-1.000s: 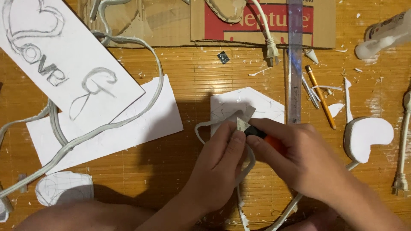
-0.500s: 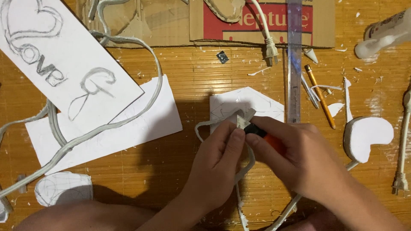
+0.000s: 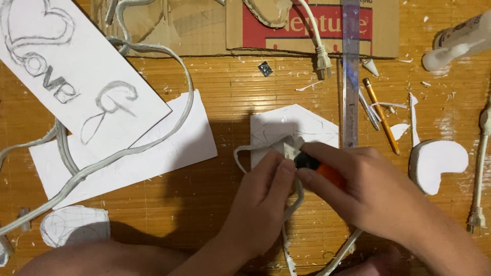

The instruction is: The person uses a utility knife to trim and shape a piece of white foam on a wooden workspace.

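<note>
Near the front edge of the surface [image 3: 215, 168], both hands stay bunched together over the same spot; across the last second they have hardly shifted. The left hand [image 3: 263, 197] pinches a thin white cord [image 3: 240, 156] against a flat white foam piece [image 3: 296, 125], thumb and fingers closed narrow on it. The right hand [image 3: 368, 191] is wrapped around an orange-and-black utility knife [image 3: 319, 168], its short blade tip held at the cord just beside the left thumb. The blade has tilted slightly and the cord loop sits a touch closer to the foam than before, which suggests slow, careful trimming at one point rather than a long cut.

The exact contact between blade and cord is covered by the fingers, so how deep the tip sits cannot be told. The cord's lower run disappears under the wrists and off the front edge.

Further back lie a white heart-shaped foam cutout [image 3: 434, 163] toward the right edge, a metal ruler [image 3: 350, 76], a pencil [image 3: 381, 115], sketched paper sheets [image 3: 76, 76] at the left, and cardboard [image 3: 286, 25] along the far edge, cut off by the frame.
</note>
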